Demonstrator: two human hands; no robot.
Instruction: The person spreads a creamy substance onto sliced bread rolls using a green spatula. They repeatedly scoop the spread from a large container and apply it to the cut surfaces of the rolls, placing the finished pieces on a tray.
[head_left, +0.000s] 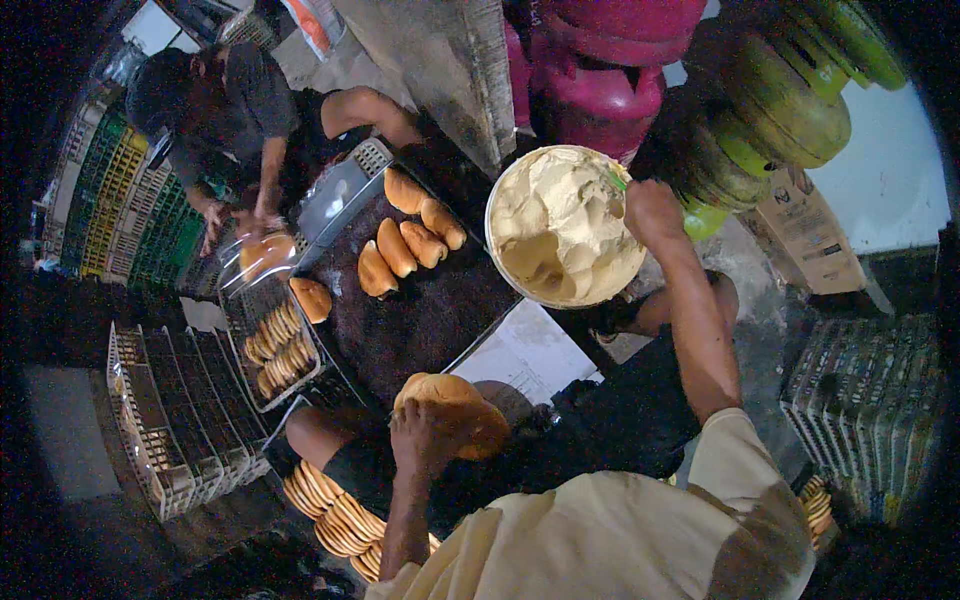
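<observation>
My left hand is closed on a large bread bun above my lap. Over the right side of a round tub of pale cream, my right hand grips a green-handled tool whose far end is hidden. A hollow shows in the cream at the tub's lower left. Several golden bread buns lie on the dark surface ahead of me, and one more bun sits at its left edge.
At upper left a person handles bread in a clear bag. Beside them stands a plastic crate of stacked buns. More buns lie by my left leg. Pink gas cylinders, green gas cylinders, a cardboard box and stacked crates stand around.
</observation>
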